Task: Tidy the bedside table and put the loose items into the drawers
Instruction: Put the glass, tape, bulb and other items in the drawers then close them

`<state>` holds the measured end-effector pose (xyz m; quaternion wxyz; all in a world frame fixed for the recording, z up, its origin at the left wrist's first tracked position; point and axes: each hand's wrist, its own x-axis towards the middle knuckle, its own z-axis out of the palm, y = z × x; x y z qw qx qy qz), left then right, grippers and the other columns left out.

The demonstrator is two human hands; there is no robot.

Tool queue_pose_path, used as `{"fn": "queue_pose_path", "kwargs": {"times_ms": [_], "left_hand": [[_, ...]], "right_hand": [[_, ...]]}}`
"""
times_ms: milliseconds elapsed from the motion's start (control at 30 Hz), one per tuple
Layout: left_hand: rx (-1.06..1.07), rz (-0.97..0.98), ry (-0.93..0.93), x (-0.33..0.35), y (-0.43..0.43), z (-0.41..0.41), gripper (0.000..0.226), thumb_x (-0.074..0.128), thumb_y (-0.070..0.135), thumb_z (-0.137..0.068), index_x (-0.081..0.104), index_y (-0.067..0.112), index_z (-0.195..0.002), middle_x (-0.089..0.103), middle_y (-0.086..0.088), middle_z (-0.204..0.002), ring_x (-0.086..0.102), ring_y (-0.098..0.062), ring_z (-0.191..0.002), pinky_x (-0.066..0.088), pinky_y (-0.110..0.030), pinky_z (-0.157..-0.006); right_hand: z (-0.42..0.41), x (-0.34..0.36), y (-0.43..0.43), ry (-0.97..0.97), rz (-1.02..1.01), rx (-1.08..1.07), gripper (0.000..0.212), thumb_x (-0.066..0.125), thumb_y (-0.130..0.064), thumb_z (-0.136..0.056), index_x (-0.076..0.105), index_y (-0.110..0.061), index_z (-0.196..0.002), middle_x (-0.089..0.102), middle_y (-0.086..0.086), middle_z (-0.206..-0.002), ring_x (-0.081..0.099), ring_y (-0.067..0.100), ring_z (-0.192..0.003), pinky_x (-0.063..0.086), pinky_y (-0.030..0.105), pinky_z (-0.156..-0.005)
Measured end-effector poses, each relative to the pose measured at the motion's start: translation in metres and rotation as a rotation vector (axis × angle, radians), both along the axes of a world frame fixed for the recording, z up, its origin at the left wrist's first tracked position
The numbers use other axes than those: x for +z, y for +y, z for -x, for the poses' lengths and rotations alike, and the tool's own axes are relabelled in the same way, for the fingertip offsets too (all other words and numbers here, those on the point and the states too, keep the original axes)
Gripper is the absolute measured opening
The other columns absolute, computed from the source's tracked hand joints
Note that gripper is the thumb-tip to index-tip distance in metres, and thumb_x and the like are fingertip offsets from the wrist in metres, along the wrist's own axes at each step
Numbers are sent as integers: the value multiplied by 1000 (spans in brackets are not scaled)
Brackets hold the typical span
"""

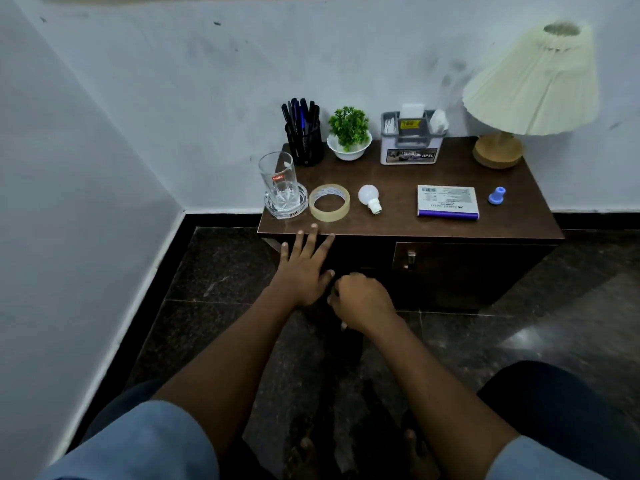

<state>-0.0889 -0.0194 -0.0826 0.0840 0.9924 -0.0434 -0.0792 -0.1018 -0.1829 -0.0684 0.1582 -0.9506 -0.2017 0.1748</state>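
Observation:
The brown bedside table (398,174) carries loose items along its front: a roll of clear tape (329,202), a white light bulb (369,198), a white and purple box (447,201) and a small blue cap (497,195). My left hand (303,268) is open with fingers spread. Its fingertips reach the table's front edge just below the tape. My right hand (363,299) is curled shut lower down, in front of the dark left part of the cabinet front. Whether it grips anything there is lost in shadow.
A drinking glass (278,181) stands on a glass dish at the left corner. A pen holder (304,143), potted plant (349,133), grey organiser (410,143) and lamp (530,88) line the back. A metal handle (411,259) sits on the right door. My knees are below.

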Motion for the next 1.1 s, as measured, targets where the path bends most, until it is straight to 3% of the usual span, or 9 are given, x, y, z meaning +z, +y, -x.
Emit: {"fn": "queue_pose_path", "kwargs": {"times_ms": [233,400,500,633,700,833,933,1033,1100], "left_hand": [[79,27,-13,-12,12,1,82,31,58,-105,-8,19,-165,-16,-11,-172,-14,-33,-158,-2,-56,-126],[94,43,4,-9,11,3,84,28,63,-104,-9,20,-165,-19,-8,-171,-18,-32,-158,-6,-54,-125],[102,21,-14,-11,13,4,83,29,63,-104,-10,23,-164,-20,-8,-171,-18,-33,-157,-6,-54,-125],[151,-19,-16,-19,29,10,84,31,62,-104,-13,23,-164,-24,-8,-170,-19,-35,-157,-8,-54,-125],[217,-31,-14,-21,39,14,85,32,60,-104,-13,19,-164,-26,-9,-170,-20,-35,-157,-8,-55,-125],[281,-91,-13,-23,55,19,84,28,58,-105,-17,16,-162,-28,-9,-169,-22,-32,-157,-12,-58,-123],[321,-123,16,-23,67,25,85,28,59,-104,-17,16,-162,-28,-7,-169,-19,-31,-157,-10,-59,-124],[359,-142,37,-19,73,29,87,28,62,-103,-17,15,-162,-28,-7,-169,-20,-31,-157,-11,-58,-125],[344,-131,6,-15,68,27,88,28,62,-103,-16,14,-162,-28,-9,-169,-22,-31,-157,-12,-56,-124]], "right_hand": [[11,-6,14,151,-118,26,29,58,-39,-97,68,-17,-113,61,9,-113,66,32,-95,53,38,-77],[21,-18,21,316,-325,-5,21,64,-36,-92,72,-18,-100,72,5,-92,69,25,-81,60,43,-74],[43,-27,39,392,-520,-40,24,62,-30,-91,71,-16,-108,73,8,-99,69,25,-87,59,51,-79],[50,-34,59,472,-683,-5,31,58,-41,-86,66,-28,-112,72,6,-110,70,23,-94,60,48,-79],[52,-37,70,539,-761,10,29,61,-36,-91,63,-35,-120,71,3,-121,68,18,-104,59,39,-81],[61,-43,98,609,-867,125,54,62,-19,-99,46,-23,-150,52,2,-151,50,9,-133,46,11,-97],[63,-45,115,647,-875,182,63,62,-11,-100,35,-15,-157,42,6,-159,40,15,-145,37,21,-113],[51,-46,115,677,-863,203,71,66,-11,-97,31,-19,-158,41,1,-157,43,17,-142,44,22,-106],[37,-49,102,678,-844,148,63,66,-13,-97,40,-21,-154,51,1,-150,53,19,-132,50,30,-98]]}}
